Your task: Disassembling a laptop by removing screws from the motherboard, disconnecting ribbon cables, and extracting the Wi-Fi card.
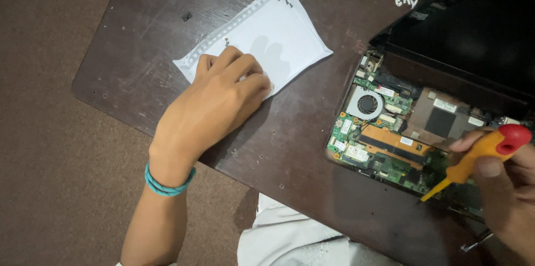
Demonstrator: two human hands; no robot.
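My left hand (214,104) rests knuckles-up on a white sheet of paper (278,32) lying on the dark wooden table (139,71), fingers curled at the sheet's lower part; whether it holds anything is hidden. A tiny screw (225,41) lies on the paper just above the fingers. My right hand (510,188) grips a screwdriver (479,157) with an orange handle and red cap, its tip pointing down-left at the green circuit board of an opened laptop (390,132). A round fan (366,104) and copper heat pipe show inside.
The laptop's black lid (473,32) stands open at the upper right. A small black part (186,17) lies on the table above the paper. Brown carpet (44,132) lies left of the table edge. White cloth (284,238) shows at the bottom.
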